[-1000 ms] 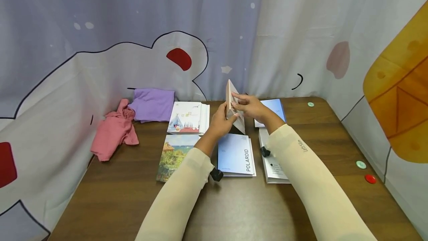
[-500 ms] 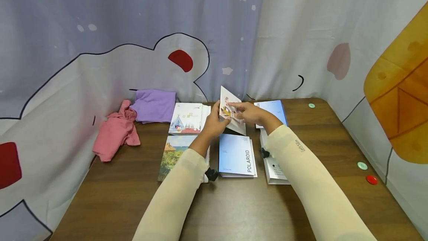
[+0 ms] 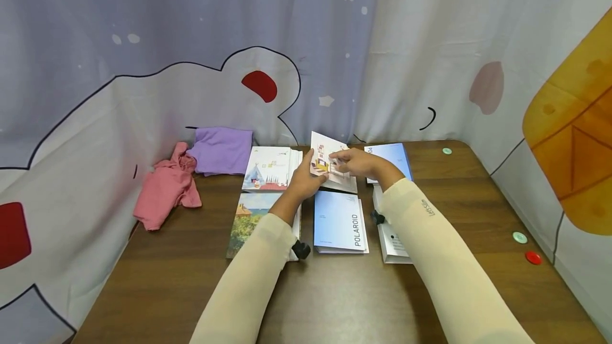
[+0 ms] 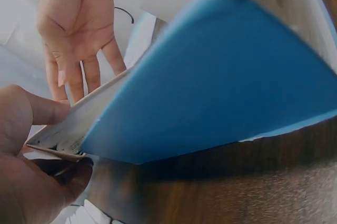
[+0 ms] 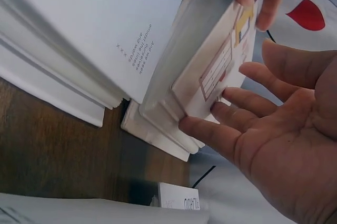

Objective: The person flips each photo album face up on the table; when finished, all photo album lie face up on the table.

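A photo album (image 3: 337,180) with a pale illustrated cover leans at a slant at the back middle of the table. My left hand (image 3: 306,178) grips its left edge, thumb on the cover and fingers beneath, as the left wrist view shows at the album's corner (image 4: 68,142). Fingers spread and fairly straight, my right hand (image 5: 279,124) touches the cover (image 5: 202,79) with its fingertips. Directly in front lies a blue album marked POLAROID (image 3: 338,221), whose blue side looms large in the left wrist view.
A tent-print album (image 3: 264,166) and a landscape album (image 3: 253,216) lie to the left. On the right are another blue album (image 3: 391,157) and a white one (image 3: 394,246). Purple cloth (image 3: 222,150), pink cloth (image 3: 167,192) and a red button (image 3: 533,257) lie farther out.
The illustrated album has tipped down from nearly upright, so its cover now faces up more. My right fingers have gone from its edge to lying against the cover; my left hand keeps its grip.
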Demonstrator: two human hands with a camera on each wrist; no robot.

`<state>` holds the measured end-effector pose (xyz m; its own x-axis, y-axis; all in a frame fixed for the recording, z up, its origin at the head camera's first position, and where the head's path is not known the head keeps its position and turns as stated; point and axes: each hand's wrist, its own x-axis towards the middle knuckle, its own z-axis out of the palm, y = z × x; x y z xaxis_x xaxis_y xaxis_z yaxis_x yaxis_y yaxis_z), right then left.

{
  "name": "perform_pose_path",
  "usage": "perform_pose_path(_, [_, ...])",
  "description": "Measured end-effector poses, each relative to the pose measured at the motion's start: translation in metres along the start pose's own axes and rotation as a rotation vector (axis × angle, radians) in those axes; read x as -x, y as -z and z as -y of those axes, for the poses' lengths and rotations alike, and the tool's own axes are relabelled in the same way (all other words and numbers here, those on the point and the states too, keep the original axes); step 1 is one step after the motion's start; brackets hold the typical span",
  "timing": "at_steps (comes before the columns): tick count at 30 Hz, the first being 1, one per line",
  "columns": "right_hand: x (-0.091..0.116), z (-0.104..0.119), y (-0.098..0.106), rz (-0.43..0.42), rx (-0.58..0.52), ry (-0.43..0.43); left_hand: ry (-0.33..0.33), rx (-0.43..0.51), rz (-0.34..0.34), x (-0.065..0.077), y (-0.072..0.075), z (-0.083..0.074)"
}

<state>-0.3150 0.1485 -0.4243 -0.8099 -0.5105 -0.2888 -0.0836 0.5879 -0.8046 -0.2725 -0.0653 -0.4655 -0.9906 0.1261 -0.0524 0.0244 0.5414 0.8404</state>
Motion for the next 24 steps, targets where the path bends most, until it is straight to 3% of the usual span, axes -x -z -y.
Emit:
perform_pose_path(9, [-0.002, -0.004, -0.001, 0.008, 0.049, -0.022, 0.030, -0.069, -0.040, -0.004, -0.004, 0.009])
perform_pose_path(24, [-0.006, -0.006, -0.004, 0.027, 0.144, -0.031, 0.023, -0.126, -0.024, -0.004, -0.005, 0.018])
